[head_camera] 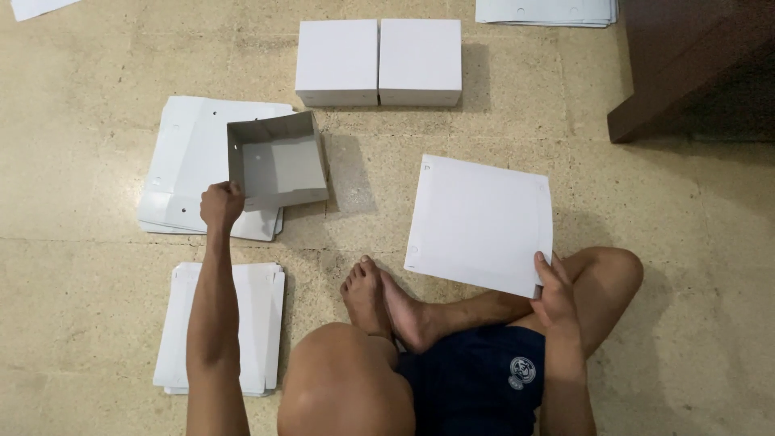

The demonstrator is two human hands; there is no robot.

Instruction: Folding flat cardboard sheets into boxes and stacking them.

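Speckled beige stone floor [81,242], dark wooden furniture [694,64] at the far right. Left hand [220,205] is closed on the near corner of an open tray [277,160], mouth facing up, just beyond it. Right hand [552,292] pinches a flat sheet [480,222] by its near corner, tilted slightly, lying broadside ahead.

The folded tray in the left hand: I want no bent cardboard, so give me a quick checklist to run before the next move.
1. Left hand grips the folded tray at its near corner: ok.
2. Tray walls stand upright: ok.
3. Tray rests on the flat stack: ok.
4. Right hand holds the flat sheet by one corner, uncreased: ok.
5. Two finished boxes sit apart from the tray: ok.
6. Tray's corner tabs locked: cannot tell.
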